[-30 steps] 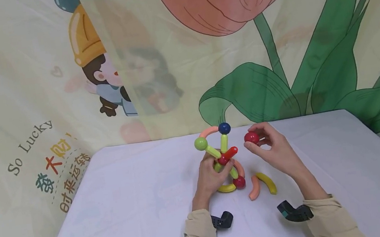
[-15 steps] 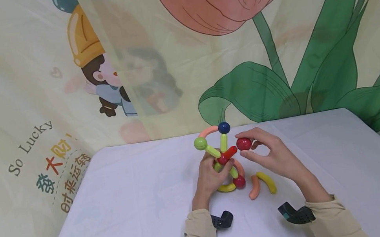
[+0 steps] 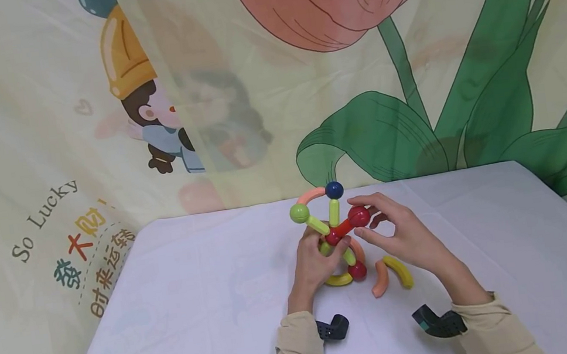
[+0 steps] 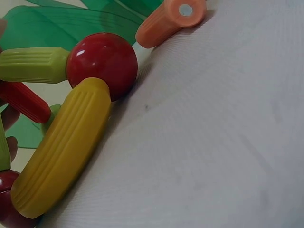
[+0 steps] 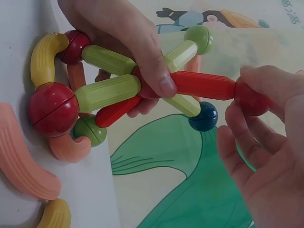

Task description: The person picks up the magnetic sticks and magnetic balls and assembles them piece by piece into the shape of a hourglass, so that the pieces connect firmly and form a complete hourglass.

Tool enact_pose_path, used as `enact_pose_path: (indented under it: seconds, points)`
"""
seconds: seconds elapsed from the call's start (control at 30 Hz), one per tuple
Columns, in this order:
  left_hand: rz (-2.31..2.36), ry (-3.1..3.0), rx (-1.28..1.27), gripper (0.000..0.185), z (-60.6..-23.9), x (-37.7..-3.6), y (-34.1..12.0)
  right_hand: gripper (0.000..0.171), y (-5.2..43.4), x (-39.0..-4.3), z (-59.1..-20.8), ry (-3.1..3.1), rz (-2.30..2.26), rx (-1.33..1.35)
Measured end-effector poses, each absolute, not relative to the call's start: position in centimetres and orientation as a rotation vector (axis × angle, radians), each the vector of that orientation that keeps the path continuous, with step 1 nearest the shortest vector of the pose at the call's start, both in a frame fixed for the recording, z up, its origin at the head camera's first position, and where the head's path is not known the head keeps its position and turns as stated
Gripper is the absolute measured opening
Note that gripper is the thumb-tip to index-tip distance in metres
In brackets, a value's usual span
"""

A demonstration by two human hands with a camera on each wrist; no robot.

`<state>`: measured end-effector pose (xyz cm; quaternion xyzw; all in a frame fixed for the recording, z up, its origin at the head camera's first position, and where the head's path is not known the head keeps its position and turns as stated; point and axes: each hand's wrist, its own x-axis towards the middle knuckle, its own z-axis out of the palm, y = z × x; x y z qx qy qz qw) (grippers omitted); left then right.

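A construction of magnetic sticks and balls stands on the table, its base of curved sticks, such as the yellow one (image 4: 66, 147), and balls resting on the cloth. My left hand (image 3: 317, 261) grips its middle at the central red ball (image 3: 333, 237). From there a straight red stick (image 5: 202, 84) points to the right. At its tip sits another red ball (image 5: 251, 99), which my right hand (image 3: 410, 238) pinches between thumb and fingers; ball and stick touch. Higher up are a green ball (image 3: 299, 213) and a dark blue ball (image 3: 335, 190), joined by a curved salmon stick (image 3: 312, 195).
A loose curved salmon stick (image 3: 380, 279) and a curved yellow stick (image 3: 399, 272) lie right of the base, below my right hand. White cloth covers the table (image 3: 198, 305). A printed curtain (image 3: 230, 89) hangs behind its far edge.
My right hand has carried the red ball leftward and slightly down, from apart to contact with the red stick's tip. The left hand and the construction have stayed nearly still.
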<state>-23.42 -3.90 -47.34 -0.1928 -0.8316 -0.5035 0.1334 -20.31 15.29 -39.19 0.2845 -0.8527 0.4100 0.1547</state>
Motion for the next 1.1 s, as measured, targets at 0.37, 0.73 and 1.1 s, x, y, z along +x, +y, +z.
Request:
enact_pose_path:
  seconds: [0.37,0.73,1.1]
  points:
    - [-1.452,-2.405,-0.579,0.032,-47.4,-23.5,-4.0,0.063,15.8,-20.3,-39.2,-2.532,1.213,0.806]
    - [-1.470,-2.401,-0.577,0.032,-47.4,-23.6,-4.0,0.057,17.6,-20.6,-38.9,-2.614,1.207,0.767]
    - [-1.470,-2.397,-0.580,0.031,-47.4,-23.6,-4.0,0.040,18.6,-21.0,-39.2,-2.785,1.172,0.703]
